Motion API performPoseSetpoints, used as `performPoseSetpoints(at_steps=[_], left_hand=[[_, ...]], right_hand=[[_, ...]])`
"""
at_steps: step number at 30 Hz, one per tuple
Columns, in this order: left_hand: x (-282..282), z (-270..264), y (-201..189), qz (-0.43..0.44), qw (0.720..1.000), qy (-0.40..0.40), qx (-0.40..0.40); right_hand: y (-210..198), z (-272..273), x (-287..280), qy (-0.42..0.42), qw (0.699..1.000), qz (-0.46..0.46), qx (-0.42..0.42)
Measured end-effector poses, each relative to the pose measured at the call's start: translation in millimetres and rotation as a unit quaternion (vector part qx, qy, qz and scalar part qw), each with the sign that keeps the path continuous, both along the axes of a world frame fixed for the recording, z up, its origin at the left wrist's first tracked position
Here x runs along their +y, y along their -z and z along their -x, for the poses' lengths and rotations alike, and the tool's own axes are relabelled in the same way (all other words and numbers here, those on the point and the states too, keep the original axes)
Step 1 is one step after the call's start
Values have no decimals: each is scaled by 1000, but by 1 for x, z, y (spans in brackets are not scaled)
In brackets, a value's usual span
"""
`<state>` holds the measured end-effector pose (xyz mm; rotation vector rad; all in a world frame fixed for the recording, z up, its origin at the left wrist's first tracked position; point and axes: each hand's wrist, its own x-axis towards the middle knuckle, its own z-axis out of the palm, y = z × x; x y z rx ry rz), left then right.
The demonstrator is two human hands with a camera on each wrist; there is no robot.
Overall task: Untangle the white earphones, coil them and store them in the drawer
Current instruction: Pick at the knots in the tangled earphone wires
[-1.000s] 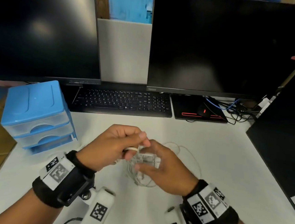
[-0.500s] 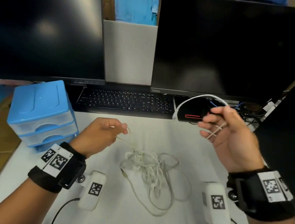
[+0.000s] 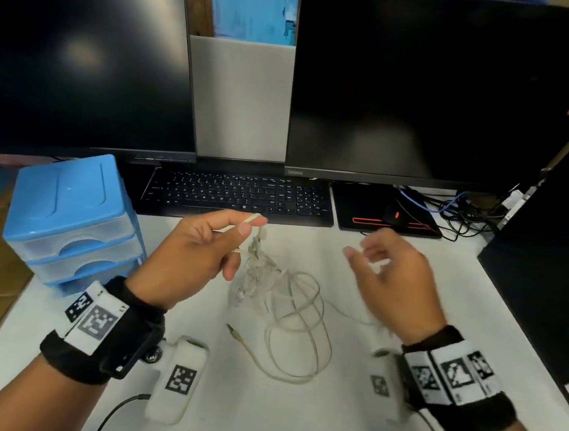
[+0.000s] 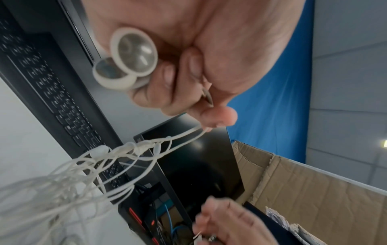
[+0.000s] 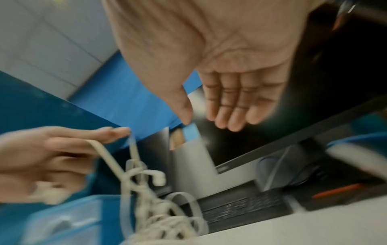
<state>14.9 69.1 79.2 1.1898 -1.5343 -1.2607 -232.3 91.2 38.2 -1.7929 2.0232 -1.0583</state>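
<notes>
An office desk, by every sign. Two dark monitors stand side by side at the back of a white table, with a black keyboard just beyond the left hand where it pinches the earphone cable. Past the right hand lies a black mouse pad with a mouse on it, and a tangle of blue and black cables (network leads, perhaps). A small blue drawer unit sits left of the grip. Grey partition panels and cardboard boxes stand behind.
</notes>
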Motion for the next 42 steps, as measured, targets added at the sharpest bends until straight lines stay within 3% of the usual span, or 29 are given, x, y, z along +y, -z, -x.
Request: performPoseSetpoints(at_steps=[2, 5, 11, 17, 22, 26, 32, 35, 37, 42], left_hand=[[5, 5, 1, 1, 1000, 25, 8], [13, 11, 4, 1, 997, 82, 17], [21, 17, 11, 3, 989, 145, 18], [-1, 1, 19, -52, 997, 57, -15], [-4, 0, 27, -85, 993, 62, -62], [-4, 5, 27, -79, 995, 20, -56], [-9, 1, 32, -68, 997, -33, -23], [-13, -1, 34, -66, 995, -71, -19], [-17, -6, 31, -76, 990, -120, -13], [-26, -22, 30, -63, 983, -170, 7]], right_hand=[[-2, -31, 9, -92, 989, 35, -113], [5, -57, 16, -145, 963, -6, -229], [26, -60, 15, -178, 944, -66, -271], [12, -37, 8, -213, 930, -60, -293], [4, -28, 4, -208, 902, -73, -371], [2, -22, 2, -134, 920, -2, -369], [-11, -24, 5, -132, 845, -55, -515], [-10, -21, 5, -130, 859, -72, -490], [-13, -17, 6, -126, 894, -59, -427], [-15, -17, 7, -119, 921, 46, -368]])
